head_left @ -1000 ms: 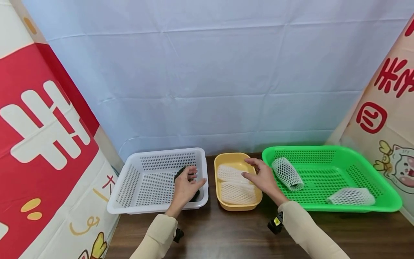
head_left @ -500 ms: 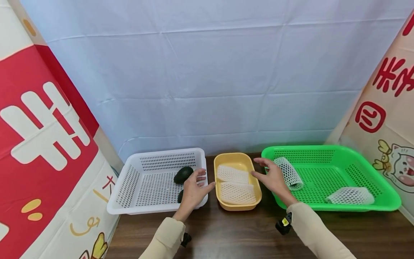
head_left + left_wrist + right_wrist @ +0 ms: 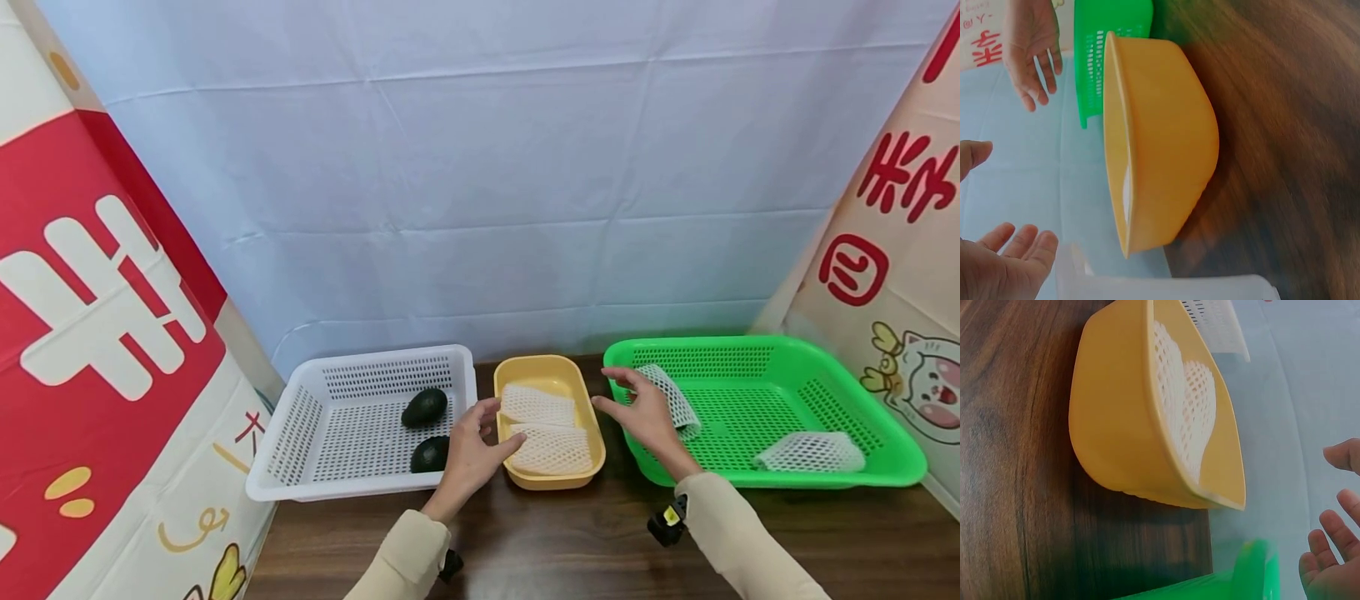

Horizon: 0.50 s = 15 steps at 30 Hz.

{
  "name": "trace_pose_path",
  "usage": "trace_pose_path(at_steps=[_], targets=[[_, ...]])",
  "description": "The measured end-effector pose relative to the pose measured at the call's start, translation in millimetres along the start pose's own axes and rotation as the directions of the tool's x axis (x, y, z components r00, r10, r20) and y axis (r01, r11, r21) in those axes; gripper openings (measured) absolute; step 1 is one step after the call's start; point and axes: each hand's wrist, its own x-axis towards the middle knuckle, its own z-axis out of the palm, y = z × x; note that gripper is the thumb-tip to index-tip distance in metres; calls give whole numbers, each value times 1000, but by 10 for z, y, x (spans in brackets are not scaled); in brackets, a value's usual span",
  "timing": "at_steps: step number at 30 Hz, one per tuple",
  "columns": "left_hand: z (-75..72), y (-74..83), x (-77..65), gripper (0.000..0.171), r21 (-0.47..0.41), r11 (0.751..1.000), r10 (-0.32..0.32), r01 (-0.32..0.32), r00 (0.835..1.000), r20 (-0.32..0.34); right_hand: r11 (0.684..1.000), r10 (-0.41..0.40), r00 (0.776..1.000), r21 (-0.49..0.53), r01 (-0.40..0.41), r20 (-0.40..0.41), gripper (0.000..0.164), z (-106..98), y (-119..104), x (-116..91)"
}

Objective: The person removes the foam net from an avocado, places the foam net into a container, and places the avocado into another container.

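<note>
My left hand (image 3: pixel 474 450) hovers between the white basket and the yellow tray (image 3: pixel 551 482), fingers loosely bent, holding nothing. On the other side of the tray, my right hand (image 3: pixel 643 410) hangs over the left rim of the green basket, thumb and fingers apart with nothing between them. Inside the tray lie two white foam net sleeves, a far one (image 3: pixel 537 405) and a near one (image 3: pixel 552 450). Two dark green avocados, one farther back (image 3: pixel 424 407) and one nearer (image 3: pixel 430 455), lie at the right side of the white basket (image 3: pixel 262 479).
In the green basket (image 3: pixel 757 417) are two more net sleeves, one at the left (image 3: pixel 678 408) partly behind my right hand and one at the right (image 3: pixel 812 452). Everything stands on a brown wooden table (image 3: pixel 555 542) before a pale cloth backdrop (image 3: pixel 480 183). Printed cloths hang at both sides.
My left hand has moved right, from above the avocados to the tray's left edge, uncovering both avocados. My right hand has shifted right, away from the tray toward the green basket.
</note>
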Motion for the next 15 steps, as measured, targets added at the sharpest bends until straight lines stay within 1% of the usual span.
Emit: trace_pose_path(at_steps=[7,11,15], targets=[[156,31,-61,56,-18,1000,10,-9,1000,26,999,29,1000,19,-28,-11,64,-31,96,-12],[261,58,-96,61,-32,999,22,-21,999,46,999,23,999,27,-22,-42,64,-62,145,1],[362,89,-142,65,13,1000,8,-9,997,77,1000,6,997,17,-4,-74,59,-85,187,10]])
